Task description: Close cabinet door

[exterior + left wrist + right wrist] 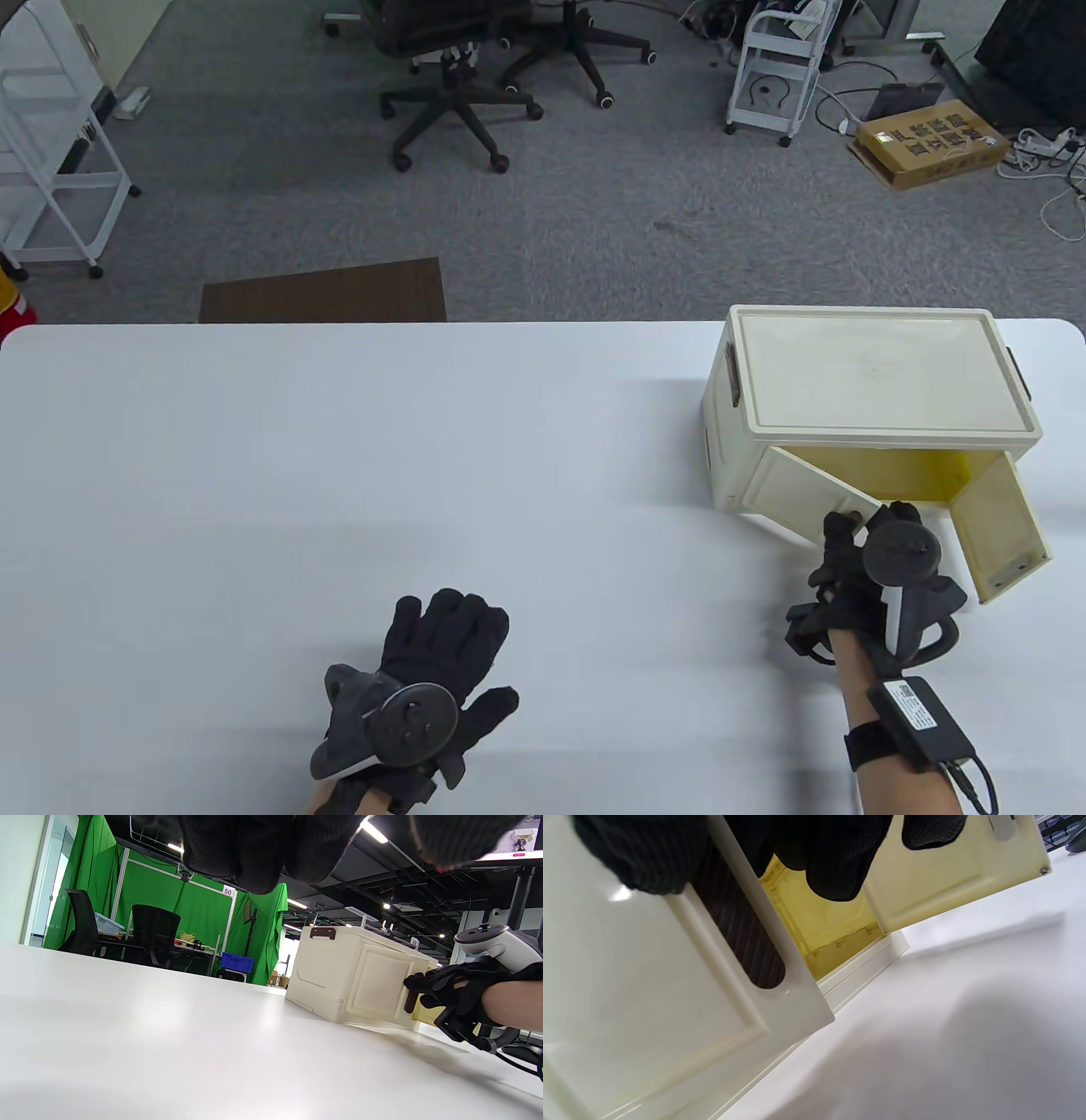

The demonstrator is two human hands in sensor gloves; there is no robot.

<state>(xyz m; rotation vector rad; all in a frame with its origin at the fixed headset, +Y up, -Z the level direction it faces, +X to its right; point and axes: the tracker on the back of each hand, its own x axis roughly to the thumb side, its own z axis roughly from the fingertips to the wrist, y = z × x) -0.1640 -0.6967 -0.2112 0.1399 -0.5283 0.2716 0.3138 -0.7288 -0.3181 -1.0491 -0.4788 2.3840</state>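
A cream cabinet [874,382] stands at the table's right, both front doors open. The left door [802,492] is partly ajar; the right door [1005,531] swings far out. My right hand [857,526] grips the left door's free edge at its dark brown handle [742,942], thumb on the outer face, fingers [835,853] behind the edge. The yellow interior [818,921] shows past the fingers. The left wrist view shows that hand [428,986] on the door [382,984]. My left hand [441,645] rests flat on the table, fingers spread, empty.
The white table [339,475] stretches left of the cabinet. Beyond the far edge are office chairs [458,85], a white cart [776,68] and a cardboard box [933,140] on grey carpet.
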